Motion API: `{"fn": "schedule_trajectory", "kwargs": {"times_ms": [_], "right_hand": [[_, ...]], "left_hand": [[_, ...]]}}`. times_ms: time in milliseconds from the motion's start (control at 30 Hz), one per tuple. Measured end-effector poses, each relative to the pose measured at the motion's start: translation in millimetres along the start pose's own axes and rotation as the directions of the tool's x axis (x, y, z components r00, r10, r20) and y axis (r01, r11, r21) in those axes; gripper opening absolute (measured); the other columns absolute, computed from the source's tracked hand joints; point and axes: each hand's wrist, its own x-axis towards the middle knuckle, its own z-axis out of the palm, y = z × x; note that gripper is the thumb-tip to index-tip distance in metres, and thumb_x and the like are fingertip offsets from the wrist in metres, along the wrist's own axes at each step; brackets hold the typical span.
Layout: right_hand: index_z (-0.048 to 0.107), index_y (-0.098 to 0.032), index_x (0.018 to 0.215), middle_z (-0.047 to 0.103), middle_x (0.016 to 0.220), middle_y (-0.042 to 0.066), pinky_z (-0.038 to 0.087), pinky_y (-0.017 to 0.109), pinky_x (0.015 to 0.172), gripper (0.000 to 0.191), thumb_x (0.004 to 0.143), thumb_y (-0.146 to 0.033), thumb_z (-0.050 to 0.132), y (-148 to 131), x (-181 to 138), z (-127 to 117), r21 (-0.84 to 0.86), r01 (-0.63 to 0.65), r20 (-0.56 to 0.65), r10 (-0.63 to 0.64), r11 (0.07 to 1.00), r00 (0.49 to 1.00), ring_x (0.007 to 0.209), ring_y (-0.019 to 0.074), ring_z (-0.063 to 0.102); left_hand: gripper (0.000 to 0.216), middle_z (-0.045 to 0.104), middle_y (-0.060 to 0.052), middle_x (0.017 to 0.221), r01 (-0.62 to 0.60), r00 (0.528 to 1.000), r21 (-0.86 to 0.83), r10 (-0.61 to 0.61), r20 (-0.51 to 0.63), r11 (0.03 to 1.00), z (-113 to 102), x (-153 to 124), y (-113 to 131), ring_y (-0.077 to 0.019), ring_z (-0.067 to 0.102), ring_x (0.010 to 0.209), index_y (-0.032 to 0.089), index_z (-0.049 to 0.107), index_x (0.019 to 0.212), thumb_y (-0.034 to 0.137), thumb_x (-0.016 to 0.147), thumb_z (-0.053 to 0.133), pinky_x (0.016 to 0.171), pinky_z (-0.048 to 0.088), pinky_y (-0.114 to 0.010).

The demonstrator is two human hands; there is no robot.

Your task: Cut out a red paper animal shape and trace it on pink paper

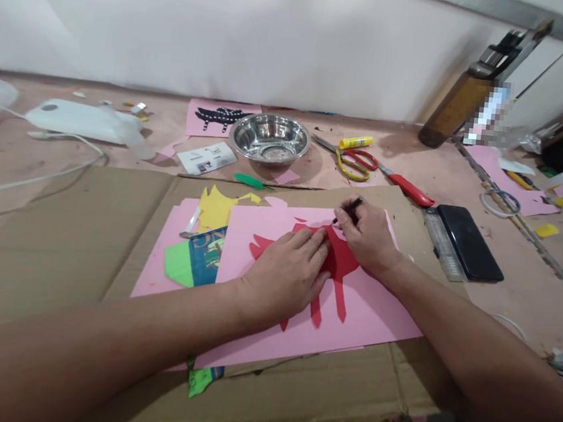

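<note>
My left hand (290,269) lies flat, fingers stretched out, on a red paper cutout (340,264) with pointed leg-like strips and a forked end. Beneath the cutout is a sheet of pink paper (258,333). In my right hand (367,233) a slim black pen-like tool (355,205) is pinched, its tip down at the upper edge of the red cutout; whether it is a pen or a craft knife is not clear. A small red scrap (300,220) lies just above that edge. Part of the red cutout is hidden under my left hand.
Brown cardboard (56,248) lies under the papers. Left of the pink sheet are a yellow paper cutout (216,209) and a green paper piece (179,262). Behind stand a metal bowl (269,140), scissors (354,168) and a red-handled knife (412,188). A phone (469,243) lies right.
</note>
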Motion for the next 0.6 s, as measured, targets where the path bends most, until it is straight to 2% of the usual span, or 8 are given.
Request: {"fn": "schedule_trajectory", "kwargs": {"times_ms": [600], "right_hand": [[0.057, -0.020, 0.079, 0.066, 0.074, 0.004, 0.042, 0.030, 0.066, 0.015, 0.089, -0.029, 0.051, 1.0, -0.1, 5.1, 0.035, 0.010, 0.000, -0.010, 0.999, 1.000, 0.069, 0.0175, 0.059]], "left_hand": [[0.038, 0.068, -0.021, 0.123, -0.035, 0.999, 0.033, 0.036, -0.032, 0.999, -1.1, 1.2, 0.3, -0.0312, 0.062, 0.111, -0.001, 0.066, 0.119, 0.025, 0.097, 0.049, 0.096, 0.050, -0.043]]}}
